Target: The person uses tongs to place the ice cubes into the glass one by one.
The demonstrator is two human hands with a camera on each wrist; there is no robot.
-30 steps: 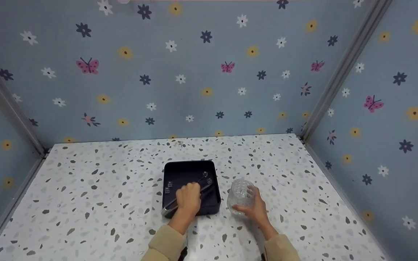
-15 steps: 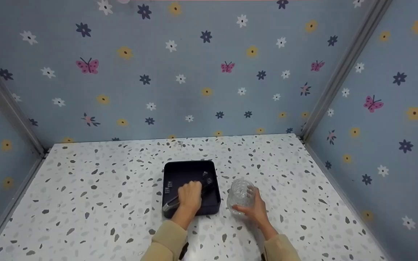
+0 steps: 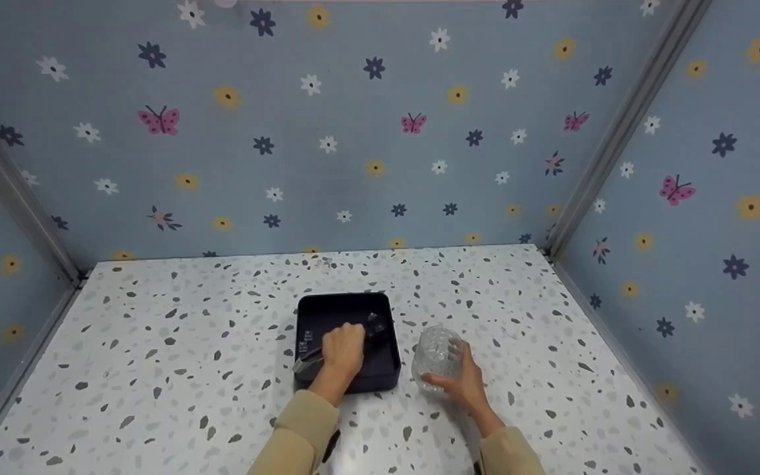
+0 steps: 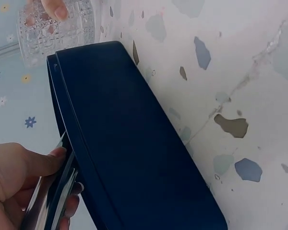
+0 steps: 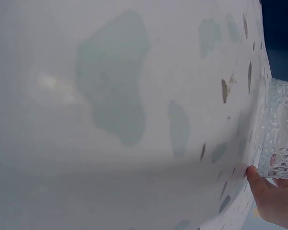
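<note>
On my head feed, the terrazzo-patterned tabletop [image 3: 175,369] spreads to the left of the navy tray [image 3: 373,384]. Just inside the tray's left wall sits a pair of small clear cubes [image 3: 303,346], and near them the end of the metal tongs [image 3: 307,362] reaches over the tray's left rim. Above the middle of the tray, the left hand [image 3: 343,348] grasps the tongs; from overhead its back hides the hold, but my left wrist feed shows the thumb against one arm and the fingers curled round the other. That feed also gives me the tray's smooth outer wall at length. Toward the tray's right side lie two more clear cubes [image 3: 380,328]; I cannot tell whether the tongs touch them. Just right of the tray, apart from it, is a cut-glass tumbler [image 3: 434,353], grasped by the right hand [image 3: 469,381] from the side away from the tray. My right wrist feed brings out a fingertip beside the tumbler's base, which the head feed does not show.
</note>
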